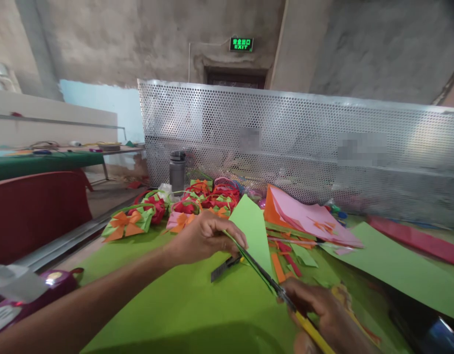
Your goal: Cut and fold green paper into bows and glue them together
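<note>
My left hand pinches the end of a narrow green paper strip between thumb and fingers. My right hand grips yellow-handled scissors, whose blades lie along the strip and point at my left fingertips. Whether the blades are apart I cannot tell. Just behind my left fingers is a light green paper sheet; whether the hand touches it is unclear. Below the left hand a dark-bladed cutter knife lies on the green tabletop.
Small paper bags with bows crowd the back left, near a grey bottle. Pink paper, coloured scraps and a large green sheet lie right. A perforated metal panel stands behind. A purple device sits left.
</note>
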Action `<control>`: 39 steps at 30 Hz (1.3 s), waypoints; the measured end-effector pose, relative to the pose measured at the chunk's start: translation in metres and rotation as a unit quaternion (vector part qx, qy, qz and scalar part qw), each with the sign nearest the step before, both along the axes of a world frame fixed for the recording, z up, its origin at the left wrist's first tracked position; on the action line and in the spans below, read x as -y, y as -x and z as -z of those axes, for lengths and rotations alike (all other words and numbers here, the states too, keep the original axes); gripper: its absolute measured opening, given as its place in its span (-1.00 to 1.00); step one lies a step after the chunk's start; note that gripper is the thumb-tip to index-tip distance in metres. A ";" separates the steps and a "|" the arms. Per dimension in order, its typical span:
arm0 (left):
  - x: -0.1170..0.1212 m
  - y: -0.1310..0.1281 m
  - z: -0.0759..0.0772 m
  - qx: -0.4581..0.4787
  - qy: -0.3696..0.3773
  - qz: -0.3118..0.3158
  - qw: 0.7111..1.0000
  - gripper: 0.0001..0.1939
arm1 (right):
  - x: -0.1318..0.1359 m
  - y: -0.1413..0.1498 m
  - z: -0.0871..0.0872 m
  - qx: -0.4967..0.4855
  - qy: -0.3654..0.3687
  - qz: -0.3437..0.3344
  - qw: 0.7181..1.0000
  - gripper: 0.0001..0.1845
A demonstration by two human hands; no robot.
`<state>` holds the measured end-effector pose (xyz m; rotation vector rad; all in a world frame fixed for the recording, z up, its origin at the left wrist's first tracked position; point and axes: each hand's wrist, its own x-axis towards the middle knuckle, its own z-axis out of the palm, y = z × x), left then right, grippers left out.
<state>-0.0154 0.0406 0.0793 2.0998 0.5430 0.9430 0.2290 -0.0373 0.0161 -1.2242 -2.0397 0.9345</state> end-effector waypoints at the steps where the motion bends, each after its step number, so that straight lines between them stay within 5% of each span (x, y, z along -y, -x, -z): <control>1: 0.001 0.000 -0.001 -0.003 -0.007 -0.002 1.000 -0.82 | -0.001 0.000 0.001 0.003 0.002 -0.002 1.000 -0.53; 11: 0.003 0.002 -0.005 -0.020 -0.039 -0.002 0.999 -0.88 | 0.001 -0.001 -0.007 0.017 0.033 -0.001 0.999 -0.72; 20: 0.007 -0.001 -0.006 -0.007 -0.028 -0.027 0.999 -0.93 | 0.007 0.000 -0.012 0.069 -0.076 0.058 0.993 -0.75; 29: 0.017 -0.016 -0.002 0.191 0.116 -0.132 0.966 -0.32 | 0.007 0.005 -0.014 0.057 -0.121 0.086 0.987 -0.58; 33: 0.020 -0.023 0.007 0.245 0.155 -0.185 0.939 -0.52 | 0.001 0.006 -0.008 0.042 -0.129 0.071 0.988 -0.49; 39: 0.012 -0.026 0.025 0.228 0.239 -0.137 0.934 -0.72 | -0.003 0.004 -0.004 0.035 -0.106 0.039 0.993 -0.48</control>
